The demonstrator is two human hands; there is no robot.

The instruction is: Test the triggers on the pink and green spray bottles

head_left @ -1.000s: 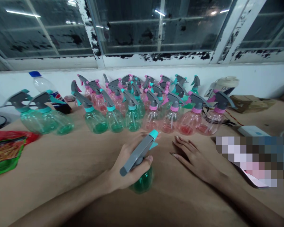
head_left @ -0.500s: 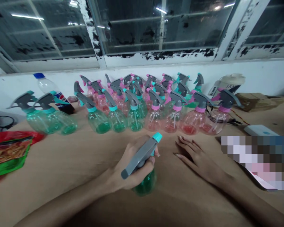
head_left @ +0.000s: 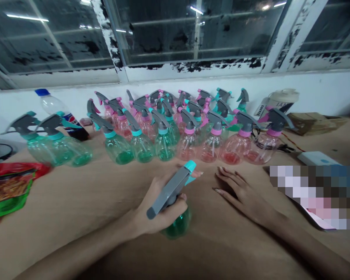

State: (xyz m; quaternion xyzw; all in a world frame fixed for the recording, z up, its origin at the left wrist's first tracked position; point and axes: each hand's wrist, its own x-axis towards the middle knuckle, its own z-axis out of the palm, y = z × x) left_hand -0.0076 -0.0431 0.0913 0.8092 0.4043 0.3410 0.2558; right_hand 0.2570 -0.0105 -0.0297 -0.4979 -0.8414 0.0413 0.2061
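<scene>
1. Okay, so the left hand [head_left: 165,219] is wrapped around the green spray bottle [head_left: 178,224], gripping just under its grey spray head [head_left: 170,190], thumb on the side nearest the camera.
2. That bottle's right there in the grip, with its rounded body poking out below the thumb. Can't tell if its base touches the brown table [head_left: 105,202].
3. The turquoise nozzle [head_left: 190,166] points ahead and a bit right of the grip, with the turquoise trigger [head_left: 190,180] just below it.
4. Right of the grip, near it but not touching, the right hand [head_left: 240,192] lies palm down on the table, fingers loosely apart.
5. Beyond the grip there's a whole crowd of spray bottles: green ones [head_left: 144,152] ahead-left, pink ones [head_left: 210,151] ahead-right.
6. Well left of the grip is a red-and-green snack packet [head_left: 10,189]; farther off that way, a blue-capped cola bottle [head_left: 54,105].
7. Far right, past the right hand, a white box [head_left: 317,158].
</scene>
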